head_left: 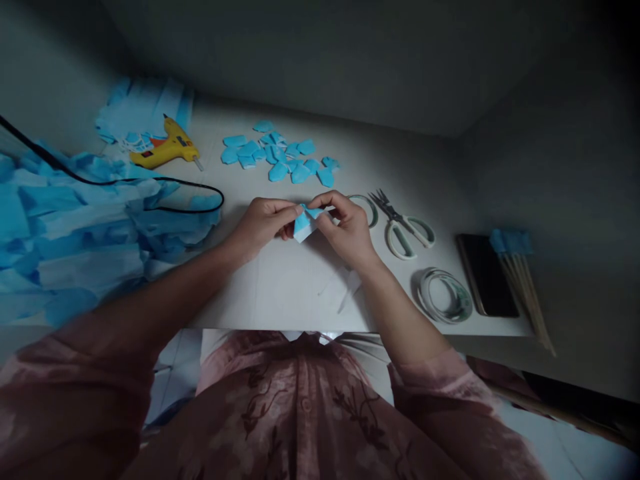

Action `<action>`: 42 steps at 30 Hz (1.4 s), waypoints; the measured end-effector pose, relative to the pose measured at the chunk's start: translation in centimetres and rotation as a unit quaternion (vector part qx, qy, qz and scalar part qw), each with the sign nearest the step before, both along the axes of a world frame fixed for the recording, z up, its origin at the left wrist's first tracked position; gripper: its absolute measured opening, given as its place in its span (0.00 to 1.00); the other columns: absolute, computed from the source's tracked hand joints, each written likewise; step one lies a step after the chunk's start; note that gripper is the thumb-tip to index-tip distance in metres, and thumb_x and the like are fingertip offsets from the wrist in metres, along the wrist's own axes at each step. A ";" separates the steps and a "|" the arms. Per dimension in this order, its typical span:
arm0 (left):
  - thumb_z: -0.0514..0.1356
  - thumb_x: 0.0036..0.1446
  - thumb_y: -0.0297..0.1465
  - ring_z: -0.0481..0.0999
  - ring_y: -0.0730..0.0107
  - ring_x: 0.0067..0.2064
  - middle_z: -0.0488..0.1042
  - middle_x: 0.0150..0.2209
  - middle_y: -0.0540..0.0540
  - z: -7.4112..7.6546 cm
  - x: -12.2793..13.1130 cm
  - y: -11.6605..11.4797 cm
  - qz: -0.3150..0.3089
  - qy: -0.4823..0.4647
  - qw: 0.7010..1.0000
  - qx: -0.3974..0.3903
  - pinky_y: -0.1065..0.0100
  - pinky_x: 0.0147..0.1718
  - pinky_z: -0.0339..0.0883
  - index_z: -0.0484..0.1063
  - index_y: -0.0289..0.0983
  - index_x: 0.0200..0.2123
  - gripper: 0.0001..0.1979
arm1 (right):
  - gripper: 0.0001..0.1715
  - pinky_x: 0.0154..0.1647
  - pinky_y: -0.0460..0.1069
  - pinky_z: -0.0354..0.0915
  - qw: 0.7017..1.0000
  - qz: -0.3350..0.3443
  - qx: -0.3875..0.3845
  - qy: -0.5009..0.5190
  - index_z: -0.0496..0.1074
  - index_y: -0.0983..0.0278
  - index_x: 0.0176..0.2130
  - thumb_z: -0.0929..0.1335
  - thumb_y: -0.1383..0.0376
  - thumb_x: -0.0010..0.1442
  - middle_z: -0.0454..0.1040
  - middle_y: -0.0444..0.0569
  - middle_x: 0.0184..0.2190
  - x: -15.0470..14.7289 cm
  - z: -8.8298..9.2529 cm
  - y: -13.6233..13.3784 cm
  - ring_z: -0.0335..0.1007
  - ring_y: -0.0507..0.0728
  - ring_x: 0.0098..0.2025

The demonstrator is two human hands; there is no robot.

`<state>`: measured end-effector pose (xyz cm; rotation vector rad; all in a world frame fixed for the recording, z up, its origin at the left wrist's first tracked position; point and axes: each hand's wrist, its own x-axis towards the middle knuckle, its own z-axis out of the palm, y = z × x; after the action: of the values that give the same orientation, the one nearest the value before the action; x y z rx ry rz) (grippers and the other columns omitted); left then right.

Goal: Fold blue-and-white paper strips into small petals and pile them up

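Note:
A small folded piece of blue-and-white mask fabric (303, 227) is held up over the middle of the table, with its white corner pointing down. My left hand (265, 225) pinches its left edge between thumb and fingers. From the other side my right hand (347, 228) grips the upper right part, thumb and forefinger bent around it. My fingertips cover some of the folds. Beyond my hands lies a loose group of blue folded petal-shaped pieces (277, 153). Close to my right hand are scissors (400, 223) with white-and-green handles, and a tape roll (369, 210) partly hidden behind the hand.
Crumpled blue fabric (95, 233) is heaped at the left, crossed by a black cord (190, 179). A yellow glue gun (173, 147) rests beside stacked masks (145, 107). Rightward are tape rolls (467, 303), a phone (485, 273) and blue-tipped sticks (525, 287) overhanging the table's front edge.

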<state>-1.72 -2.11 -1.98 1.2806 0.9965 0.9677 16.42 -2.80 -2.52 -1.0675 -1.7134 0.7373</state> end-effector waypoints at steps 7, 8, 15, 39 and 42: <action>0.67 0.52 0.43 0.67 0.76 0.22 0.70 0.19 0.50 0.0 0.0 0.0 -0.004 0.014 1.000 0.007 0.71 0.23 0.62 0.73 0.35 0.22 0.18 | 0.11 0.44 0.51 0.65 1.000 0.003 -0.013 -0.014 0.76 0.60 0.36 0.65 0.71 0.57 0.79 0.44 0.37 0.0 0.2 -0.2 0.71 0.54 0.40; 0.67 0.52 0.43 0.67 0.76 0.22 0.70 0.19 0.50 -0.1 0.0 0.1 -0.003 0.014 1.000 0.006 0.71 0.23 0.62 0.74 0.35 0.23 0.17 | 0.11 0.44 0.51 0.65 1.000 0.004 -0.012 -0.015 0.76 0.60 0.36 0.65 0.71 0.57 0.79 0.44 0.37 0.0 0.2 -0.2 0.71 0.54 0.40; 0.68 0.50 0.39 0.67 0.78 0.21 0.70 0.21 0.52 0.0 0.1 0.0 0.014 -0.006 1.000 -0.010 0.73 0.22 0.62 0.75 0.35 0.30 0.13 | 0.13 0.45 0.51 0.66 1.000 0.014 -0.002 -0.016 0.77 0.60 0.37 0.64 0.71 0.57 0.79 0.45 0.37 0.1 0.0 -0.1 0.72 0.55 0.41; 0.67 0.52 0.38 0.67 0.78 0.23 0.71 0.23 0.52 0.3 0.2 0.1 0.060 0.004 0.998 0.027 0.73 0.24 0.63 0.74 0.35 0.30 0.11 | 0.24 0.30 0.47 0.60 0.973 0.055 -0.202 0.094 0.74 0.62 0.31 0.75 0.44 0.54 0.67 0.40 0.23 -0.2 0.1 0.0 0.61 0.50 0.27; 0.67 0.52 0.36 0.67 0.78 0.23 0.70 0.23 0.53 0.2 0.2 0.1 0.058 -0.007 0.998 0.027 0.73 0.24 0.63 0.75 0.35 0.30 0.10 | 0.25 0.30 0.47 0.59 0.972 0.063 -0.205 0.100 0.75 0.62 0.31 0.78 0.45 0.51 0.69 0.40 0.24 -0.3 0.3 -0.1 0.62 0.49 0.27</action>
<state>-1.53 -2.02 -1.74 1.2697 1.0482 1.0977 16.08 -2.93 -2.18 -1.1190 -1.4991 1.2772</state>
